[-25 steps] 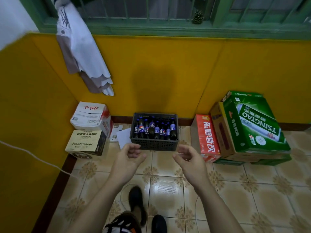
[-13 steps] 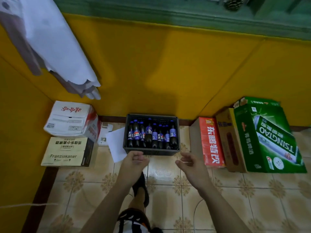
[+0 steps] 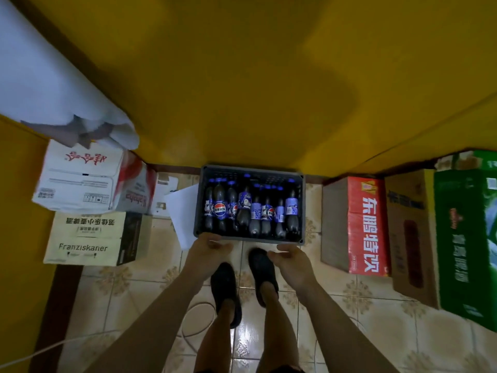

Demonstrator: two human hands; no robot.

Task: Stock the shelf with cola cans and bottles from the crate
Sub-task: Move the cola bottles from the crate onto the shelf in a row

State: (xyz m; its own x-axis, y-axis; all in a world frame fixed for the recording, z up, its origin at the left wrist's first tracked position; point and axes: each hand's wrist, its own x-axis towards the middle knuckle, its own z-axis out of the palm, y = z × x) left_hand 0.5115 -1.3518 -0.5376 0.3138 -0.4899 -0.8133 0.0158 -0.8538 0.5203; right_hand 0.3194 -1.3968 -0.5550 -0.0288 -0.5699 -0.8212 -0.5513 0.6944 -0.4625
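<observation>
1. Finds the crate (image 3: 252, 239) at the centre of the frame, on the tiled floor (image 3: 134, 292), far side pushed up to the foot of the yellow wall (image 3: 242, 90). Likely parked there as stock, out of the walkway, between the Franziskaner carton (image 3: 88, 238) at the left and the red carton (image 3: 365, 224) at the right.
2. Carries the cola bottles (image 3: 244, 208) upright inside, caps up, shoulder to shoulder (no cans to be made out). Probably stood that way so each lifts out by the neck.
3. Has the left hand (image 3: 208, 254) at the near rim, left of centre, with the fingers curled under and the knuckles against the rim's edge. Cannot tell whether gripping or merely touching.
4. Holds the right hand (image 3: 291, 261) just short of the near rim, right of centre, fingers loosely curled, thumb pointing inward, nothing in it.
5. Plants both shoes (image 3: 224, 289) between the forearms, toes close to the crate. Reads as a stoop, either to take hold of the crate by its near side or to reach in for a bottle.
6. Shows no shelf anywhere in the frame, so judges the stocking not yet begun.
</observation>
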